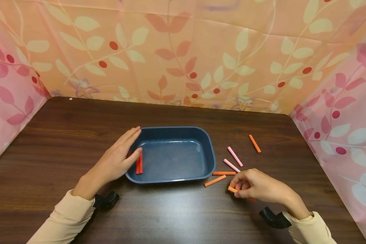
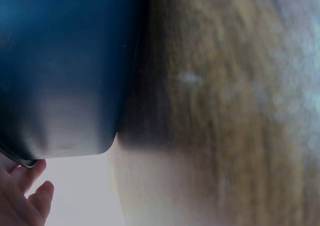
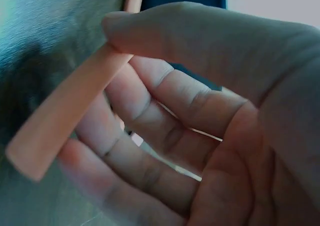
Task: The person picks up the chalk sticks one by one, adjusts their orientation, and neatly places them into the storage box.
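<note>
My left hand point(image 1: 115, 159) rests on the left side of a dark blue rectangular tray point(image 1: 211, 149), fingers straight along the rim, thumb over the inside. In the left wrist view, its fingers point(image 2: 40, 201) show at the corner of the tray point(image 2: 70, 110). Two red chalk sticks point(image 1: 139, 166) lie inside the tray, partly under the thumb. To the right of the tray, my right hand point(image 1: 259, 186) pinches an orange chalk stick point(image 3: 70, 110) between thumb and fingers, close over the table. One end of that stick juts out past the thumb in the right wrist view.
Two orange sticks, one point(image 1: 224, 173) above the other point(image 1: 214, 181), lie beside the tray's right front corner. Two pink sticks point(image 1: 235, 156) and another orange stick point(image 1: 254, 143) lie farther back on the brown table point(image 1: 79, 135). Patterned cloth point(image 1: 183, 54) hangs behind the table.
</note>
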Motion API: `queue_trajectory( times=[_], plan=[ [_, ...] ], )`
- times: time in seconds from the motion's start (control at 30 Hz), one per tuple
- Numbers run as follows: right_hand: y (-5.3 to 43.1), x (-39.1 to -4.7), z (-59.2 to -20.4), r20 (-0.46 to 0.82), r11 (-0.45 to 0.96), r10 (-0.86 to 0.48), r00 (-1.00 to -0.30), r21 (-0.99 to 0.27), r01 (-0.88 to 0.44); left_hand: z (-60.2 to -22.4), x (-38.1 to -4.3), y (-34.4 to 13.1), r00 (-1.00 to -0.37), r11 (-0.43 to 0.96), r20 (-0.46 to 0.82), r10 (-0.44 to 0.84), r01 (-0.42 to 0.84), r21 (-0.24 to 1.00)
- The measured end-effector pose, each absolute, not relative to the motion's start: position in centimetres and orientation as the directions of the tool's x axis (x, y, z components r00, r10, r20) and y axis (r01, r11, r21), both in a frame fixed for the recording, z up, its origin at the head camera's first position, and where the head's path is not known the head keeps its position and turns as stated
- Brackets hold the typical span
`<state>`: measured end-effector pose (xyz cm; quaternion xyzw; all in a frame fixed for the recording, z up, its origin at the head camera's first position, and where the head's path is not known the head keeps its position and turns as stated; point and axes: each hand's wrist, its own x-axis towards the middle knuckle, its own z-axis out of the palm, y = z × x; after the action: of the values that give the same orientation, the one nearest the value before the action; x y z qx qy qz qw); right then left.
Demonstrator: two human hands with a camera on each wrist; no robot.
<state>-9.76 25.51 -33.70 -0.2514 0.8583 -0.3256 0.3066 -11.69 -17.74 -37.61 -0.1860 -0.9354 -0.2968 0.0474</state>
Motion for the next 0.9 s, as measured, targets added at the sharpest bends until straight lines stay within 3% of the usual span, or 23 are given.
queue_trajectory(
  times=[0.23,0.77,0.9],
  plan=[
    [25.2,-10.2,-33.0,-0.334,0.569,-0.696,-0.635,-0.796,-0.205,-37.4,-11.7,-17.8,-0.927,0.755,0.190,0.323,0.373,0.539],
    [23.6,-11.3,-31.2,-0.249,0.563,-0.654,-0.715,-0.791,-0.240,-37.4,-11.7,-17.8,-0.930,0.755,0.180,0.322,0.366,0.544],
    [23.1,-11.7,-30.8,-0.227,0.535,-0.677,-0.700,-0.805,-0.256,-37.4,-11.7,-17.8,-0.930,0.755,0.177,0.321,0.364,0.545]
  ],
)
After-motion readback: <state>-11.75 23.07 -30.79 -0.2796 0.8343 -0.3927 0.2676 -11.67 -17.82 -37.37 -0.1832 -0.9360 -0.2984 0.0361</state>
